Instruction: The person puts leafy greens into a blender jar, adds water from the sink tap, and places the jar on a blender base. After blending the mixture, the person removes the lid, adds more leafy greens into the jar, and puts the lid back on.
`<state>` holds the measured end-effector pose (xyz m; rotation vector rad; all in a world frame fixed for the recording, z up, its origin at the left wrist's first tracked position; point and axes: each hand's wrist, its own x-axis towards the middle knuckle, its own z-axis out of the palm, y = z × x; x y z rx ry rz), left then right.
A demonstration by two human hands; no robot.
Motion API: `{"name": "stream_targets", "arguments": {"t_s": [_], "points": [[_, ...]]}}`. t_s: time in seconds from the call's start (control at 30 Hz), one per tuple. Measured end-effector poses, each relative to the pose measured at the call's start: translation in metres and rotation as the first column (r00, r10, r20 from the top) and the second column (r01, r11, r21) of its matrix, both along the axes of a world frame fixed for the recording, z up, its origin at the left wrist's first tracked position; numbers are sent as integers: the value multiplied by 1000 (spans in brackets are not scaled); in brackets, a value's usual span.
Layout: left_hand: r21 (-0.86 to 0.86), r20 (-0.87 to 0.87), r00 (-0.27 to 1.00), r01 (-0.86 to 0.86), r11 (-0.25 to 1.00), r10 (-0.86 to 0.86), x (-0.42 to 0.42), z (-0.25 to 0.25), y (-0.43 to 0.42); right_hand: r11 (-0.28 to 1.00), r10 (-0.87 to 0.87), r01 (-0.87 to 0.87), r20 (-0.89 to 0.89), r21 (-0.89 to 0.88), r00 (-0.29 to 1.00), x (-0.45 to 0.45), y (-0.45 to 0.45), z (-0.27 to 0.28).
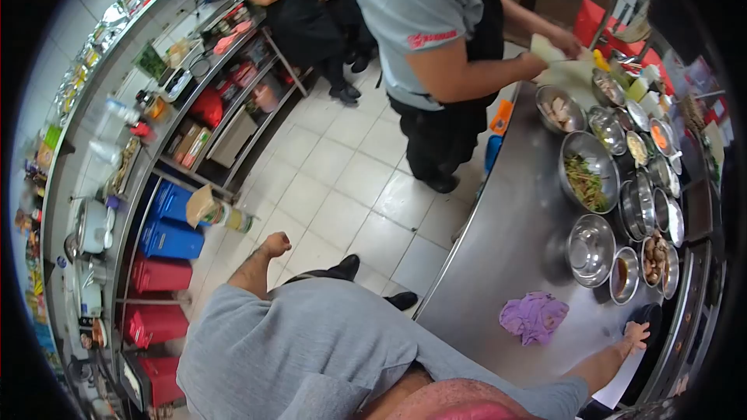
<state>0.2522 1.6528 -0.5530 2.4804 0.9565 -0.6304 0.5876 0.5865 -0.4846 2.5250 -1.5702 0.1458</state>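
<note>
My left hand (276, 245) hangs over the tiled floor at my side, fingers curled in, with nothing visible in it. On the right, my right hand (637, 335) reaches to the far edge of the steel counter, fingers spread. It is beside a dark round object (647, 314); whether they touch, I cannot tell. A white sheet (616, 390) lies below that forearm. Nearby are a metal bowl of brown sauce (623, 274) and a bowl of brown chunks (655, 258). A crumpled purple cloth (534, 318) lies on the counter.
An empty steel bowl (590, 250) and a bowl of green stalks (589, 179) stand farther along the counter (482, 264). A co-worker (436, 39) in a dark apron handles a pale sheet (548, 50) there. Blue bins (173, 239) and red bins (159, 274) line the left shelving. Another person stands behind.
</note>
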Motion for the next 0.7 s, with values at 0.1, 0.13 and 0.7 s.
{"name": "stream_targets", "arguments": {"t_s": [0.1, 0.13, 0.7], "points": [[34, -45, 998, -30, 999, 31, -23, 7, -3, 997, 29, -26, 39, -77, 999, -3, -23, -20], [32, -65, 998, -25, 999, 27, -28, 5, -7, 997, 36, -35, 16, -68, 999, -4, -21, -23], [-272, 303, 935, 272, 923, -186, 81, -6, -59, 948, 319, -266, 485, -177, 814, -168, 208, 164]]}}
